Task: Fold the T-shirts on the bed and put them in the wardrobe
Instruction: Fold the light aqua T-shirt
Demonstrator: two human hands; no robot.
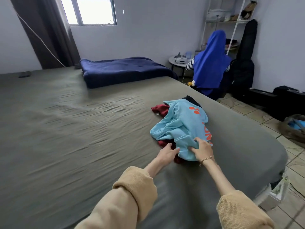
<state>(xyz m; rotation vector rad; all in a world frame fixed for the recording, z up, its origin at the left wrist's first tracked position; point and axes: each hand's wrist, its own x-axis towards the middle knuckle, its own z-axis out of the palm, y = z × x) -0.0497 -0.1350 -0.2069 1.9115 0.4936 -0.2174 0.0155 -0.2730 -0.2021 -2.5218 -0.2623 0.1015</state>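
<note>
Now both my hands grip the crumpled light-blue cotton T-shirt (183,126) near the bed's (66,129) right edge: left hand (167,153) pinching its hem, right hand (202,150) bunching the cloth.

Light-blue T-shirt (180,128) with orange print; dark-red T-shirt (160,108); grey-green bed sheet (66,129); navy blanket (123,70).

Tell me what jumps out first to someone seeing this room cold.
The light blue T-shirt with orange print lies crumpled on a dark red garment near the bed's right edge, with the left hand and right hand at its near hem. Beyond it, a person in a bright blue head covering sits on the floor.
</note>
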